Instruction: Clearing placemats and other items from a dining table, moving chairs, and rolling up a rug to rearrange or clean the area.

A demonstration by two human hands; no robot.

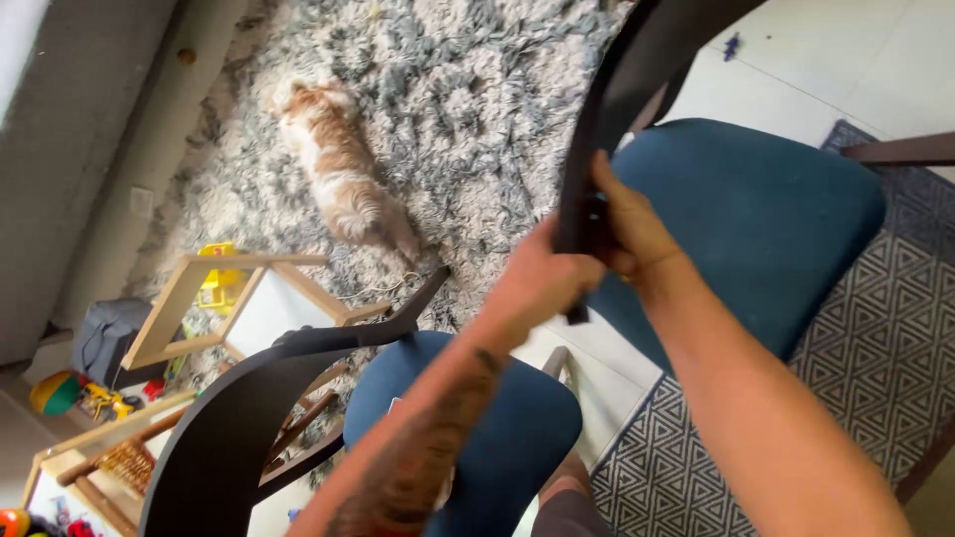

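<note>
- Both hands grip the dark curved backrest [617,109] of a chair with a blue padded seat [756,219]; the backrest rises from the hands toward the top edge of the view.
- The left hand [542,278] is closed around the lower end of the backrest, fingers wrapped round it from the left side, the tattooed forearm running down to the bottom of the view.
- The right hand [627,224] is clamped on the same backrest just above and right of the left hand, thumb pressed along its edge, fingers curled behind it and hidden.
- The 2 hands touch or nearly touch each other on the backrest; I cannot tell which.
- The blue seat lies right of the hands, partly over white floor tiles [796,50] and partly over a grey patterned rug [875,328].
- A 2nd chair [458,418] with a blue seat and dark curved backrest stands lower left, under the left forearm.
- A small tan and white dog [338,164] lies on a shaggy grey carpet [468,89], well apart from the hands.
- A low wooden frame [249,308] with a yellow toy [221,278] stands left of the 2nd chair, more toys at the lower left corner.
</note>
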